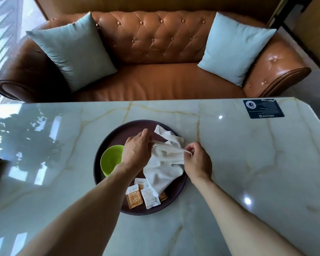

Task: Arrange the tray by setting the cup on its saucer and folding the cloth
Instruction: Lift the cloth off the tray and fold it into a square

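Tufted tan leather sofa (155, 58) against the far wall, one pale blue square cushion (72, 52) at each end. In front of it, a glossy pale marble table (248, 163) with amber veins; a dark printed card (263, 109) lies near its far right corner.

Round dark brown tray (107, 145) sits mid-table. On it: a crumpled white cloth (163, 167), unfolded, draped across the tray's right half and overlapping the sachets. A lime green cup (111, 159) rests on the tray's left side, partly hidden by the left forearm; whether a saucer lies beneath it cannot be told. Several small orange-and-white sachets (135, 198) lie at the tray's near edge.

Left hand (137, 152) pinches a cloth edge, fingers curled. Right hand (198, 161) pinches the same edge further right; the fabric is stretched taut between them, lifted above the tray.
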